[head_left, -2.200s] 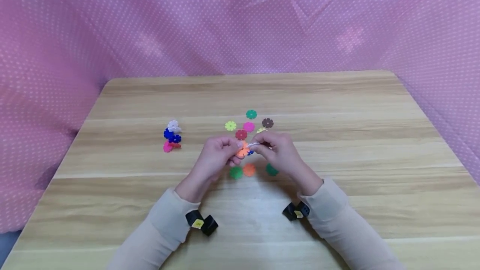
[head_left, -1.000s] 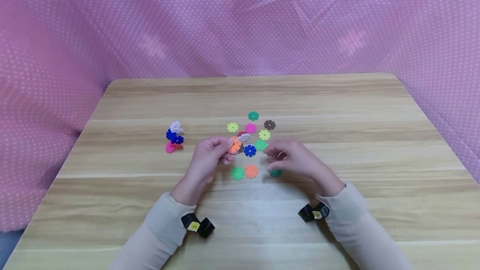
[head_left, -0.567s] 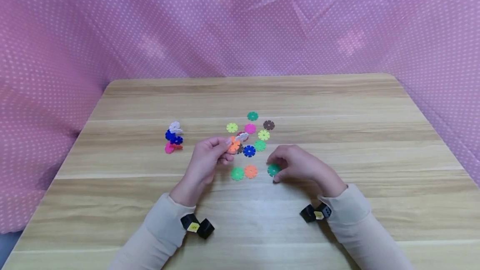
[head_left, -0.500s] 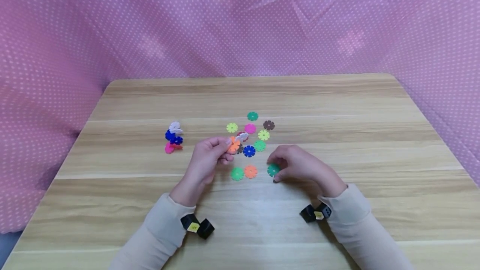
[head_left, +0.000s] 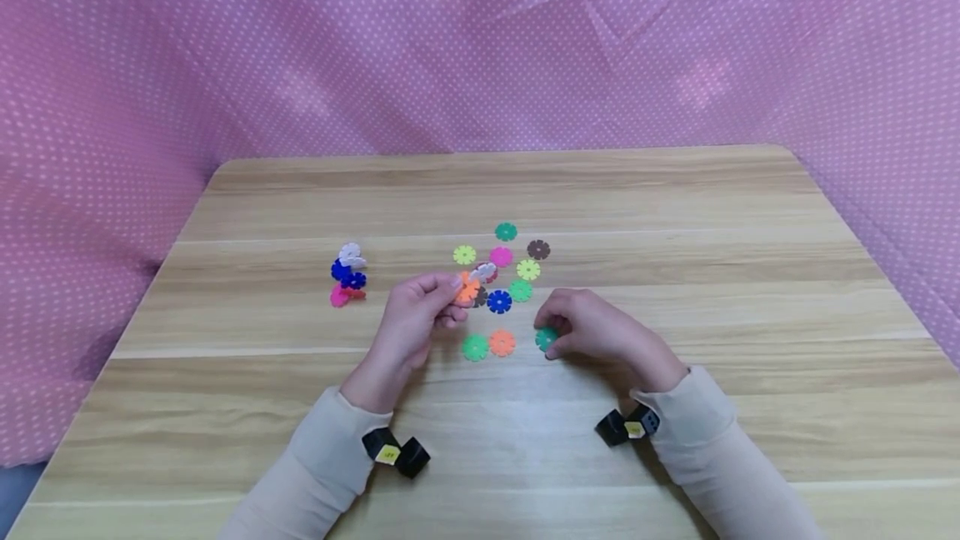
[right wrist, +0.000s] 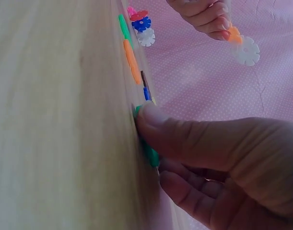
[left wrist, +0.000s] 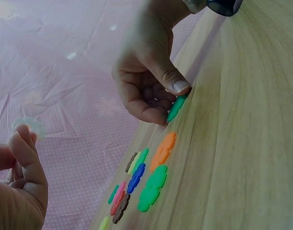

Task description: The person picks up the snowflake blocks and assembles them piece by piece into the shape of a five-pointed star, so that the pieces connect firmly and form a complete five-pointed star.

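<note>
Step in hand, as I judge it: picking up one disc to add to a started piece. The left hand (head_left: 416, 311) pinches an orange disc (head_left: 468, 288) above the table (head_left: 480, 457); a white disc (head_left: 483, 272) projects from it, apparently slotted in. The right hand (head_left: 588, 325) grips a dark green disc (head_left: 545, 340) by its rim, thumb opposite fingertip, at the table surface; whether it touches the wood cannot be told. The next move would call for a secure rim pinch, a lift, and slot-to-slot alignment. No container is in view: a light green disc (head_left: 475, 347), a second orange disc (head_left: 502, 343) and a blue disc (head_left: 498, 302) lie directly on the table. A multicoloured cluster (head_left: 348, 275) sits apart, on the left.
</note>
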Tool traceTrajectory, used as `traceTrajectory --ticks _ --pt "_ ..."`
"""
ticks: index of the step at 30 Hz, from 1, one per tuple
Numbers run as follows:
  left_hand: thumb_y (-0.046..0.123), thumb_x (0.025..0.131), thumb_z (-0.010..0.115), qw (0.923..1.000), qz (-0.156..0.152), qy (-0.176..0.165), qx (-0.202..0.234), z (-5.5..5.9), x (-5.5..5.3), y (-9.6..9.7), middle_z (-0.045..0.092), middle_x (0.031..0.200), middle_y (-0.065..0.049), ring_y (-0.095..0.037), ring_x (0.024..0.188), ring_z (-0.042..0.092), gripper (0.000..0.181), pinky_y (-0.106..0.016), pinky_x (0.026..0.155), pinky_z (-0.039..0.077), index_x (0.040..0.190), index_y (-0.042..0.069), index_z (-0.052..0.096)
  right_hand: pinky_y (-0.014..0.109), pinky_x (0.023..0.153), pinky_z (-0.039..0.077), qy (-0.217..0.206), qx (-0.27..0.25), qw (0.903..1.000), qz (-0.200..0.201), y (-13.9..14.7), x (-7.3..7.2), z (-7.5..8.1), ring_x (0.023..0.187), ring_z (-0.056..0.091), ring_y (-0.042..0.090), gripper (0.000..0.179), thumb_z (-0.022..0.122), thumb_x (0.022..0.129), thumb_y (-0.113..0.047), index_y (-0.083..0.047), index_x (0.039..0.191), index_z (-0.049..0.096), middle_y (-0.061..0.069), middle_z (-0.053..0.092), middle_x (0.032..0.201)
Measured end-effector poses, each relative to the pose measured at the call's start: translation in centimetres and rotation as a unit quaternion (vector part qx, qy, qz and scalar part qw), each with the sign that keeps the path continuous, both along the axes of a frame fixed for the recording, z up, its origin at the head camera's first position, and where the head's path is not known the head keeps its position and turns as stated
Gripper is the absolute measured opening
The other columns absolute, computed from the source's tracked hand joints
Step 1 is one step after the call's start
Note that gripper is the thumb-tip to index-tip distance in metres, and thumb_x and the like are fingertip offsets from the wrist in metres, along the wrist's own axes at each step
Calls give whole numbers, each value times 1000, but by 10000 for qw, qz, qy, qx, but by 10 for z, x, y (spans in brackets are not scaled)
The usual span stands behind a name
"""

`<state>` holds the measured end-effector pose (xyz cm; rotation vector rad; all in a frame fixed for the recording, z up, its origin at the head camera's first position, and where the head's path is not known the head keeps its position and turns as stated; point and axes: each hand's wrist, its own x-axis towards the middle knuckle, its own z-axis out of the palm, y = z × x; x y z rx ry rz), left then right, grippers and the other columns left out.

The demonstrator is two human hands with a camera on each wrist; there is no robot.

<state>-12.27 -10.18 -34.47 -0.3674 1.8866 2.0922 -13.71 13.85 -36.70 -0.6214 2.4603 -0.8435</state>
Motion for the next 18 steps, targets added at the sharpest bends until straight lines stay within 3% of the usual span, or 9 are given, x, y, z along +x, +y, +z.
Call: traceTrajectory --ticks 6,18 --pt "8 94 53 9998 -6 152 102 -2 0 0 63 63 1 -7 55 59 19 -18 53 51 104 -6 60 30 77 48 -17 23 10000 58 0 -2 -1 82 52 14 26 78 71 -11 -13 93 66 -3 59 89" --pt "10 93 55 9999 -43 65 90 -2 1 3 64 66 1 -7 56 59 16 -19 55 52 101 -2 62 31 77 46 -507 88 9987 -17 -1 -6 -4 82 49 18 27 77 73 -9 -14 92 60 0 56 88"
